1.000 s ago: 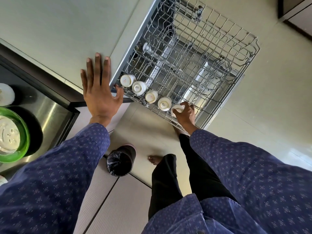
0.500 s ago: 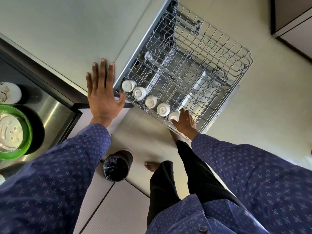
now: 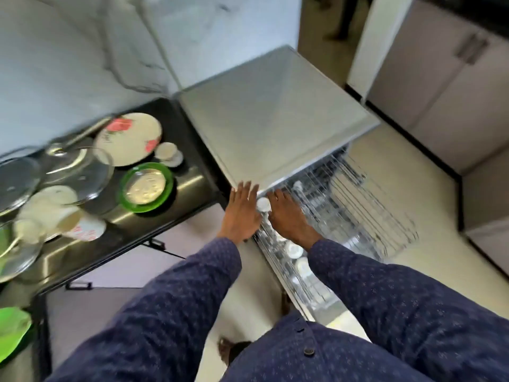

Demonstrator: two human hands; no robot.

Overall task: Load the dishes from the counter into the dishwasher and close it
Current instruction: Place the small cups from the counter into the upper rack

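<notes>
The dishwasher (image 3: 275,114) stands with its wire upper rack (image 3: 358,205) pulled out to the right. Small white cups (image 3: 294,249) sit upside down in a row along the rack's near side. My left hand (image 3: 242,210) lies flat on the dishwasher's front corner, fingers straight. Close beside it, my right hand (image 3: 289,216) reaches over the rack with fingers stretched out and holds nothing. One white cup (image 3: 263,204) shows between the two hands. The dark counter (image 3: 190,139) on the left holds a floral plate (image 3: 128,139), a green plate (image 3: 146,187) with a steel dish, a glass lid (image 3: 80,166) and white mugs (image 3: 46,213). The view is blurred.
Steel plates (image 3: 16,180) and another green plate (image 3: 13,329) lie at the counter's left end. Grey cabinets (image 3: 440,92) stand to the right across pale floor. My foot (image 3: 224,348) is on the floor below the rack.
The view swung up to take in the counter and dishwasher top. My right hand left the last cup in the row and moved along the rack to beside my left hand.
</notes>
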